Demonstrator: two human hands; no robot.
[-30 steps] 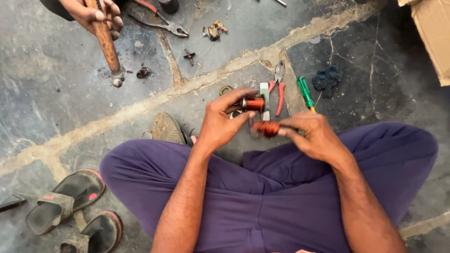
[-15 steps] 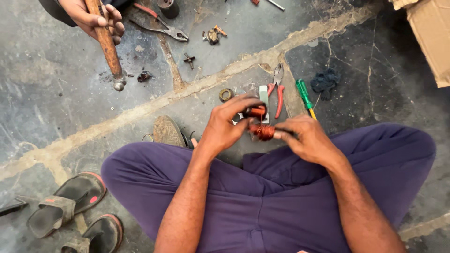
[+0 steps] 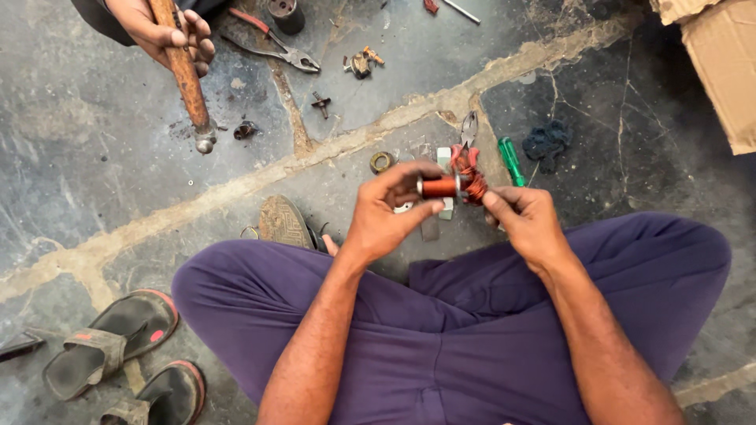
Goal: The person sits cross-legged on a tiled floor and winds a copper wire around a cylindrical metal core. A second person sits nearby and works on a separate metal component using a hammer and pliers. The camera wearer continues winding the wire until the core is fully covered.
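The left hand (image 3: 386, 216) pinched a small copper-wire spool (image 3: 439, 187) by its ends above the floor (image 3: 94, 142). The right hand (image 3: 526, 220) gripped its loose wire. It looked light, the fine wire fragile.

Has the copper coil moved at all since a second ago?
Yes. The copper coil has come up, away from the person's lap and toward the green screwdriver on the floor. The left hand grips it; the right hand pinches its tangled wire end.

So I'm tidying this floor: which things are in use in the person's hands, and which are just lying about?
In hand:
- copper wire spool, pinched by the left hand
- loose copper wire, at the right hand

Lying about:
- green screwdriver
- pliers
- sandals
- cardboard box
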